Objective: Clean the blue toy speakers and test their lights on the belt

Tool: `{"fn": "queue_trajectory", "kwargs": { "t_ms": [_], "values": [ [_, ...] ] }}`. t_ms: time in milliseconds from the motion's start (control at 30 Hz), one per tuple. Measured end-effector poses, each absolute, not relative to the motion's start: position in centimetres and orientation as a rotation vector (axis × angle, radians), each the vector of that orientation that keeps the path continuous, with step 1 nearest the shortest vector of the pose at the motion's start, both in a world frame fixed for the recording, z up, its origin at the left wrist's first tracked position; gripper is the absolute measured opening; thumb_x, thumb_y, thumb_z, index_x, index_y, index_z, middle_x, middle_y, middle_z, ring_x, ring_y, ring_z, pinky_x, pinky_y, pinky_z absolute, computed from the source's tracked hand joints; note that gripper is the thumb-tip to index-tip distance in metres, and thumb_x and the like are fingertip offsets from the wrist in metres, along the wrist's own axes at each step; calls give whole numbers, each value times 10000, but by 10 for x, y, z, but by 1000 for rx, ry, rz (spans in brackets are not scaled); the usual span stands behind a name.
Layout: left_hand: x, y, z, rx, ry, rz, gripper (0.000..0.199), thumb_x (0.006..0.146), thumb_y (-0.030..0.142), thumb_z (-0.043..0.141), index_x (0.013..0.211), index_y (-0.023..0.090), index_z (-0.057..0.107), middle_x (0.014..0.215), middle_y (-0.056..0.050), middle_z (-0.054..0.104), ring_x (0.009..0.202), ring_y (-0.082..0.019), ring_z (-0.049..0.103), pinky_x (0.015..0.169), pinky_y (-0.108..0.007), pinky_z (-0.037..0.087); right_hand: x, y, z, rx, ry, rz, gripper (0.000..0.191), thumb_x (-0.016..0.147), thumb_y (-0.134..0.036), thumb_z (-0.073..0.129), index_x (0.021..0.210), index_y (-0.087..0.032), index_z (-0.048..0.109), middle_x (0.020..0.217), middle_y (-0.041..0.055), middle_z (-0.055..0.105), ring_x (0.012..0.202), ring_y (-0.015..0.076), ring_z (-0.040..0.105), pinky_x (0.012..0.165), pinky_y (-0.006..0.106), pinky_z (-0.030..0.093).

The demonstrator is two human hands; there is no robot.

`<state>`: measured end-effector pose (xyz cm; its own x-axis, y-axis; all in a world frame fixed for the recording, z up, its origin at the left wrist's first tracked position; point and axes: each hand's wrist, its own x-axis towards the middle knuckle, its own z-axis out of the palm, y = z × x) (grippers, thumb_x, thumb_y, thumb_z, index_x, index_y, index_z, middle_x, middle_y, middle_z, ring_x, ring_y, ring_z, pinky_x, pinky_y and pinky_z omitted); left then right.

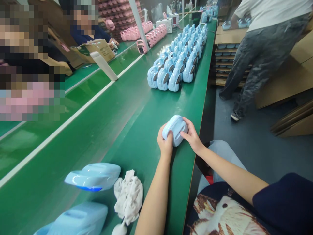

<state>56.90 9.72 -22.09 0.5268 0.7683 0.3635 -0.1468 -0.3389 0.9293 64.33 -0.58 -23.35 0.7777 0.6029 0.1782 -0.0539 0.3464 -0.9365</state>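
Note:
My left hand (165, 143) and my right hand (192, 135) hold a rounded light-blue plastic device (175, 130) from both sides, just above the green bench top (137, 137). A dark slot or band crosses its upper face, partly covered by my right fingers. Further along the bench stand several similar light-blue devices (171, 68) in tight rows, well beyond my hands. Near my left forearm lie a crumpled white cloth (128, 195), a glossy light-blue casing (93, 176) and a second light-blue casing (78, 218).
Beyond a white divider strip (73, 116), a parallel green belt carries rows of pink devices (151, 39). A seated co-worker (88, 34) handles a cardboard piece (97, 49). To the right, a standing person (264, 55) is beside stacked trays (227, 62) and cardboard sheets (293, 71).

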Motion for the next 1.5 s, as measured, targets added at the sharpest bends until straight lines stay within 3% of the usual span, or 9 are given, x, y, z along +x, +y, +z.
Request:
{"fn": "queue_trajectory", "kwargs": {
  "t_ms": [1100, 1400, 1500],
  "values": [
    [568, 94, -217, 1636, 600, 1011, 327, 766, 350, 583, 1030, 170, 651, 1036, -75, 700, 960, -236, 646, 876, -365, 497, 646, -3, -227, -1138, -497, 540, 667, 721, -395, 702, 1289, -267, 377, 1393, 51, 402, 1281, 242, 396, 1085, 382, 343],
    [569, 95, -213, 1612, 572, 989, 368, 791, 291, 590, 1134, 172, 653, 1180, -89, 671, 1081, -239, 620, 968, -381, 462, 648, -5, -232, -1043, -498, 581, 675, 740, -370, 677, 1321, -284, 344, 1450, 43, 360, 1349, 228, 328, 1124, 410, 294],
    [570, 93, -212, 1666, 539, 1018, 319, 793, 286, 610, 1085, 172, 672, 1157, -91, 681, 1047, -236, 635, 949, -386, 477, 643, -5, -236, -1053, -498, 484, 616, 750, -396, 672, 1256, -287, 338, 1470, 68, 331, 1350, 219, 333, 1115, 423, 307]
  ]
}}
